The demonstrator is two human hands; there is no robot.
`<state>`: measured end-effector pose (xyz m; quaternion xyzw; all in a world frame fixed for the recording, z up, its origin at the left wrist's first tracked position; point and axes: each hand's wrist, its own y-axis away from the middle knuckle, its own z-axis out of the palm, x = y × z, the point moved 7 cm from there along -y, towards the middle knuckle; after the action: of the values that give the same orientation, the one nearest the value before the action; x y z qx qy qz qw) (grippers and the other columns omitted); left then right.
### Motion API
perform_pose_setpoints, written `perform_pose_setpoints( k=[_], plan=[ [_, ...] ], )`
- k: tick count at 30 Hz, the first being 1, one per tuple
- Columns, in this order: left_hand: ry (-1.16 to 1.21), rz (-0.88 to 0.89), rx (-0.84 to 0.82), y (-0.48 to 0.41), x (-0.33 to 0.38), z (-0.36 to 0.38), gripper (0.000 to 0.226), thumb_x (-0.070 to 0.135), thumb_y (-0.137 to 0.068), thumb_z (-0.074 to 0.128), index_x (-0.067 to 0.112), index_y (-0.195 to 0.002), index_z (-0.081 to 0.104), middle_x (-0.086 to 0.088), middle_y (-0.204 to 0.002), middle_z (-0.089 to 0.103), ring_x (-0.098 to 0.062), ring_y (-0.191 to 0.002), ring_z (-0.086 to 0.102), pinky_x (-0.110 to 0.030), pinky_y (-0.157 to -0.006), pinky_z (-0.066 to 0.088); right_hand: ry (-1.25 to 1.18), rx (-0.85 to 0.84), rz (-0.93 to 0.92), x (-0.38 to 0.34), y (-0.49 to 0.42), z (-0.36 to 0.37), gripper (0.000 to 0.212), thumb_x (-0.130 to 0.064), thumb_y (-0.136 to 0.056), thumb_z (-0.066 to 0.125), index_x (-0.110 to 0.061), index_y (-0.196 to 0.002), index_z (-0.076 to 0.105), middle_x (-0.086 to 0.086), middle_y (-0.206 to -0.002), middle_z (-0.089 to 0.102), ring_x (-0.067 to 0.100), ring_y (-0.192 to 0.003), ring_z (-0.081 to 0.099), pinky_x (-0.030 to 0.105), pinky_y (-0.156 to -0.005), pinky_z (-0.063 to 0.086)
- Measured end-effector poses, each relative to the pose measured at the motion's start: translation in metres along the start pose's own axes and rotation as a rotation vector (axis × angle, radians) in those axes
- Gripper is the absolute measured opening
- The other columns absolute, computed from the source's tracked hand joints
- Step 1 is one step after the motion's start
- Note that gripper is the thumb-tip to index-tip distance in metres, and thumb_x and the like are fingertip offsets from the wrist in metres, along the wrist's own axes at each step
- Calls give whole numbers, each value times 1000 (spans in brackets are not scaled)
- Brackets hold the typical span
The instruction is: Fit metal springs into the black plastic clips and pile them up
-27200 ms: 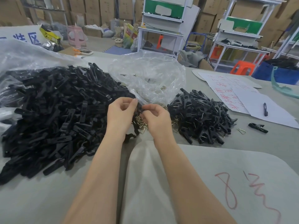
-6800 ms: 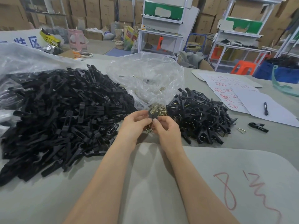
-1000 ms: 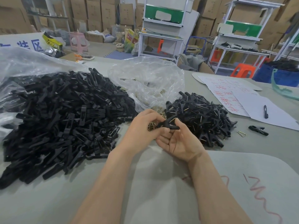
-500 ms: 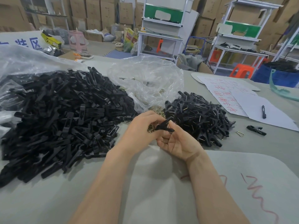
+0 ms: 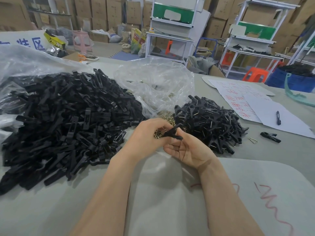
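Observation:
A black plastic clip [image 5: 172,132] is pinched between both hands above the table's middle. My left hand [image 5: 148,138] grips it from the left; my right hand [image 5: 189,149], palm turned up, holds its right end. Brass metal springs [image 5: 166,116] lie loose just behind the hands. A big heap of black clip halves [image 5: 64,120] spreads to the left. A smaller pile of assembled clips [image 5: 209,123] with springs showing sits right of the hands.
A crumpled clear plastic bag [image 5: 153,86] stands behind the springs. White sheets with red writing [image 5: 242,103] and a pen [image 5: 278,118] lie at the right, with one loose clip [image 5: 270,137] and a stray spring [image 5: 253,140] nearby. Shelving racks and cartons fill the background.
Over the last second the hands have stayed together on the clip, the right fingers curling a little closer around it. The piles have not moved.

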<state>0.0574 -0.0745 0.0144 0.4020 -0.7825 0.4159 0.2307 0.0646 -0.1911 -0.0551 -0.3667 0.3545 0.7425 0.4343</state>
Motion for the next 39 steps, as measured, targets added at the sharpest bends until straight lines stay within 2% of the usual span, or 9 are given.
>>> perform_pose_setpoints(
  k=[17,22,24,27,30,32,35,37,39],
  plan=[
    [-22,-11,-14,0,-3,1,20,22,-74,77,29,-92,71,21,-82,64,0,-86,56,-20,-82,44,-67,-23,23,2,1,7,40,-28,-73,59,-2,-104,58,13,-71,71,21,-62,71,28,-59,58],
    [10,-109,74,0,-14,-1,17,28,-76,78,27,-80,62,9,-78,62,-4,-80,55,-14,-74,42,-41,5,80,5,-2,8,68,-62,-68,53,-2,-98,57,12,-72,71,19,-62,71,27,-54,58],
    [-39,-136,107,0,-18,-2,17,27,-77,76,20,-80,61,1,-79,60,-11,-77,53,-22,-73,43,108,69,74,-1,-2,8,74,-74,-65,51,-6,-92,59,9,-69,67,16,-53,63,23,-47,52],
    [-140,-119,98,-2,-22,-1,22,27,-80,74,20,-100,67,2,-90,59,-14,-86,54,-28,-80,43,562,273,-97,-29,-1,4,37,-51,-85,63,-13,-85,64,4,-60,55,9,-40,42,17,-38,34],
    [-86,-90,114,-3,-20,-1,45,27,-82,72,22,-126,60,7,-104,56,-10,-96,56,-19,-87,41,731,438,-325,-66,2,3,16,-26,-90,64,-12,-83,66,1,-57,54,6,-36,41,16,-37,32],
    [-17,-127,199,-2,-21,-7,58,31,-85,69,23,-137,48,12,-117,52,0,-101,53,-16,-92,39,532,645,-434,-92,12,-8,20,-27,-92,62,-8,-98,65,1,-68,62,3,-44,53,15,-45,43],
    [140,-217,483,5,-29,-31,45,30,-89,64,21,-132,50,11,-121,51,8,-101,53,-15,-89,45,59,730,-532,-101,19,-16,58,-29,-89,65,-7,-136,42,8,-91,68,10,-64,70,19,-60,55],
    [288,-272,711,14,-35,-48,30,25,-93,59,21,-122,54,7,-118,56,11,-97,54,-9,-83,46,270,771,-481,-87,18,-8,82,-27,-89,65,-18,-151,13,4,-89,68,10,-64,70,19,-60,55],
    [387,-321,914,25,-40,-61,21,22,-97,51,18,-117,56,2,-116,59,4,-100,57,-10,-83,47,593,710,-493,-65,13,18,82,-24,-92,62,-20,-152,6,-1,-84,67,9,-62,69,18,-58,54]
  ],
)
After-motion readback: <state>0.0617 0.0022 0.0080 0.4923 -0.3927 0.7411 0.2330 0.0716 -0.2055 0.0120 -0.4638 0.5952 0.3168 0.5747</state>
